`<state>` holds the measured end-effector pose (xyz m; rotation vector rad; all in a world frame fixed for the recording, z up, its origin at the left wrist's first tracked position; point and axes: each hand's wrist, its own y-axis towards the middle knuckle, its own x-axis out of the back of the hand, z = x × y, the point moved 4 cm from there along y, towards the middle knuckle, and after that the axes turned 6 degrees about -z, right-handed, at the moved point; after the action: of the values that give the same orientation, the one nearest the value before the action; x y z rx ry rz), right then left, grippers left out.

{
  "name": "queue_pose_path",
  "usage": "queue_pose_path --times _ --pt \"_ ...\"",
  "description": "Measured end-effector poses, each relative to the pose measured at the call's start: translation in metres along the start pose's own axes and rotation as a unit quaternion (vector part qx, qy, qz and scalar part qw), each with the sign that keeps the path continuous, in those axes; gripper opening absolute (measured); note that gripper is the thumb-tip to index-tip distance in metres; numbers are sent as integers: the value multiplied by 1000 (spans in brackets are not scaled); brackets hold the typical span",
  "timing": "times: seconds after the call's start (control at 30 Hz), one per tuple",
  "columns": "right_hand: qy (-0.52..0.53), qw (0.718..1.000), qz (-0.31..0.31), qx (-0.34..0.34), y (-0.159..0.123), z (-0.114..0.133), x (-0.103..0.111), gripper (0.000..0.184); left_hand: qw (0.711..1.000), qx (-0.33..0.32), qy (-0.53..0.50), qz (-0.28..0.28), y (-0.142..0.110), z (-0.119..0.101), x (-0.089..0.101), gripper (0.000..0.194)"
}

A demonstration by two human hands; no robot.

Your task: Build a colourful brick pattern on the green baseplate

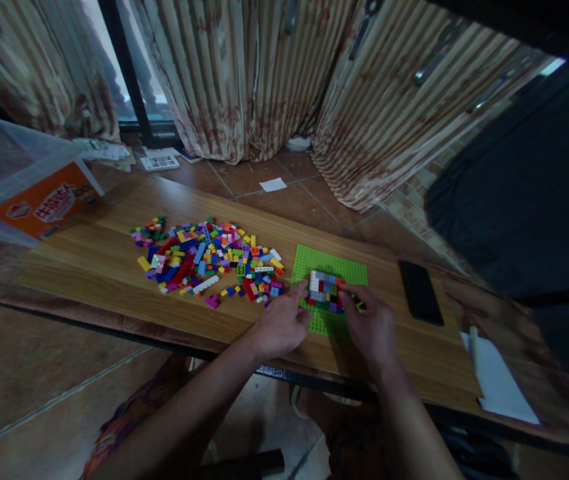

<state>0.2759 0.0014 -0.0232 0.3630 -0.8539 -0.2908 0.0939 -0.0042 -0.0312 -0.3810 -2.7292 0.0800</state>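
A low block structure of toy bricks [325, 288], with white, grey, red, blue and yellow pieces, sits on a green studded baseplate [309, 257]. My left hand [284, 321] is at its left side, index finger stretched against the edge and the other fingers curled. At the right side, the fingertips of my right hand [371, 323] close on the structure's edge. Whether a separate small brick is between them is hidden. Left of the baseplate, a wide pile of loose toy bricks [201, 257] in many colours lies spread over the wooden table [129, 313].
Right of the baseplate lies a black phone [421, 292]. White paper [499, 380] is at the table's right end, with a pale pen-like stick [473, 343] by it. A clear plastic bin [19, 173] with an orange label stands at the far left. Curtains [244, 80] hang behind.
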Motion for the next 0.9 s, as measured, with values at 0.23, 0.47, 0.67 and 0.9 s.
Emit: queue_pose_path --times 0.23,0.47,0.67,0.9 --pt "-6 997 48 55 -5 4 -11 25 1000 -23 15 -4 2 7 -3 59" --pt "-52 993 66 88 -7 11 -20 23 999 -22 25 1 3 6 -3 60" --pt "-65 992 79 79 -7 15 -21 20 1000 -24 17 2 2 6 -2 62" --pt "-73 989 87 95 -8 15 -21 21 1000 -18 16 13 1 6 -1 63"
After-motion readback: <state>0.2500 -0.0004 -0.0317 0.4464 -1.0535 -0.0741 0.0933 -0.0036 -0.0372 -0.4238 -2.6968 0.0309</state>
